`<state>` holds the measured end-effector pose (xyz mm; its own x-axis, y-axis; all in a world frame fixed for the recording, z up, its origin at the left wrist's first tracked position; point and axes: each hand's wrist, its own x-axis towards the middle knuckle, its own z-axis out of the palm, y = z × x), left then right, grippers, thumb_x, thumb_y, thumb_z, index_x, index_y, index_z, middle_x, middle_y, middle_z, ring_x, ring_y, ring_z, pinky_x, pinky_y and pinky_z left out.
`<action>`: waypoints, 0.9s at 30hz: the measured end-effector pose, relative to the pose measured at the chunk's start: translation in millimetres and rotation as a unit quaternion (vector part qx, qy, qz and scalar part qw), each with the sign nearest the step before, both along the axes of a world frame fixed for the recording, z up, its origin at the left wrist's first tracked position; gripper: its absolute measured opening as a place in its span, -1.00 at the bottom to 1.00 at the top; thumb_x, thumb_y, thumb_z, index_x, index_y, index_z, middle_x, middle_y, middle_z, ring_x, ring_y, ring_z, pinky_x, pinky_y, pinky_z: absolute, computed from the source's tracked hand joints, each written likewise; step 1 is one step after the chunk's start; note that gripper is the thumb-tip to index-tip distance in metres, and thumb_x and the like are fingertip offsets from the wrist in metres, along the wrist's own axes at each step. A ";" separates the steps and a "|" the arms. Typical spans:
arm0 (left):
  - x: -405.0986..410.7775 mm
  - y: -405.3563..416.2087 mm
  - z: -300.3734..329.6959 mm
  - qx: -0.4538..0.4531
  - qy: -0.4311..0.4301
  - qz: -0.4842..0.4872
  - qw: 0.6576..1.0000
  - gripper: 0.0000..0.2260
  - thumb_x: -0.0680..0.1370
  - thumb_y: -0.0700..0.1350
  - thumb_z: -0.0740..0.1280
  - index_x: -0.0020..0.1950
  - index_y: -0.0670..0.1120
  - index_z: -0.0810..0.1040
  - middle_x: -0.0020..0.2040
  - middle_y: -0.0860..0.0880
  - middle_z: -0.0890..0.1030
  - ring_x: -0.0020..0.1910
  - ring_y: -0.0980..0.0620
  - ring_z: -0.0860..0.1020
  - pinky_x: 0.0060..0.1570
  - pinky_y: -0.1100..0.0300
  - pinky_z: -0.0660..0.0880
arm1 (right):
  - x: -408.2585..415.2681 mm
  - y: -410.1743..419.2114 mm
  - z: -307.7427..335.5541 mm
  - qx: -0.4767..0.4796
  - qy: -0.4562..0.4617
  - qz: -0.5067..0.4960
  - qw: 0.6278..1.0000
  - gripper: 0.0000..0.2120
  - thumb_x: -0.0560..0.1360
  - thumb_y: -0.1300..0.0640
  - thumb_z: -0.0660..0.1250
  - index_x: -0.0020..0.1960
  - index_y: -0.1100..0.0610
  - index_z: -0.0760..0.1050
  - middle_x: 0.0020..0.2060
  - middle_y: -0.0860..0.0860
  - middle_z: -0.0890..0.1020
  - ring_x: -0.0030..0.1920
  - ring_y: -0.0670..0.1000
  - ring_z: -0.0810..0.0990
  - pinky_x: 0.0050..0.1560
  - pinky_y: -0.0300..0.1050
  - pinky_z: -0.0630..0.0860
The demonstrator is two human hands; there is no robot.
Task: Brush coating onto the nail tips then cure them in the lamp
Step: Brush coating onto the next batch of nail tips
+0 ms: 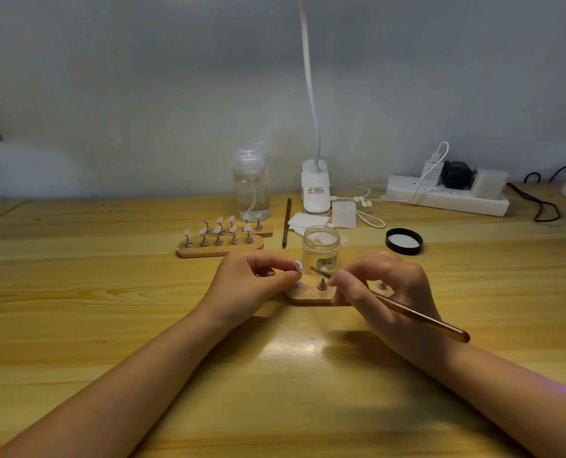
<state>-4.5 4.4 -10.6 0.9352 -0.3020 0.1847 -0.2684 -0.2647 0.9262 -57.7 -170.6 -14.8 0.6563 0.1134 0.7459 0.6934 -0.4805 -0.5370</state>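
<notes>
My left hand (253,280) pinches a small pale nail tip (299,266) on its peg, held just above a low wooden holder (303,297) at the table's middle. My right hand (382,290) grips a copper-coloured brush (420,319); its dark bristle end (319,272) points left, close to the nail tip. One metal peg (322,285) stands in the holder between my hands, another (381,285) shows behind my right fingers. An open clear jar of coating (321,247) stands right behind the holder. The curing lamp is not clearly in view.
Two wooden racks (220,249) with several nail tips on pegs sit at the back left. Behind them stand a clear pump bottle (252,186), a second brush (287,223), white wipes (308,221), a desk lamp base (315,190), the black jar lid (404,241) and a power strip (447,193).
</notes>
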 end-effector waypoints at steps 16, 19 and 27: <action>3.4 0.5 -2.2 0.013 -0.003 -0.040 0.999 -0.86 0.36 -0.23 0.45 -0.23 0.02 0.65 -0.17 0.08 0.65 -0.13 0.12 0.59 -0.13 0.34 0.52 | 10.7 1.2 -4.3 -0.087 0.056 -0.119 0.988 -0.73 0.36 0.14 0.46 0.03 0.05 0.51 -0.18 -0.15 0.60 -0.10 -0.10 0.54 -0.02 0.10 0.46; 4.4 0.6 -2.6 0.022 -0.005 -0.044 0.999 -0.87 0.36 -0.23 0.45 -0.23 0.01 0.65 -0.18 0.09 0.65 -0.16 0.17 0.59 -0.14 0.36 0.52 | 12.5 0.3 -6.7 -0.112 0.048 -0.133 0.984 -0.70 0.34 0.12 0.47 0.04 0.03 0.50 -0.18 -0.15 0.61 -0.10 -0.14 0.52 -0.01 -0.08 0.36; 5.5 -0.2 -2.4 0.047 0.004 -0.038 0.998 -0.90 0.36 -0.19 0.45 -0.20 0.01 0.65 -0.15 0.07 0.64 -0.16 0.14 0.57 -0.14 0.33 0.51 | 13.2 -0.7 -9.2 -0.135 0.034 -0.149 0.979 -0.71 0.35 0.10 0.47 0.05 0.02 0.51 -0.19 -0.14 0.61 -0.11 -0.14 0.50 -0.03 -0.15 0.27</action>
<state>1.0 4.2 -13.0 0.9103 -0.3880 0.1443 -0.2836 -0.3306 0.9001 -44.4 -171.4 -23.9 0.7377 0.0964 0.6682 0.4674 -0.7872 -0.4024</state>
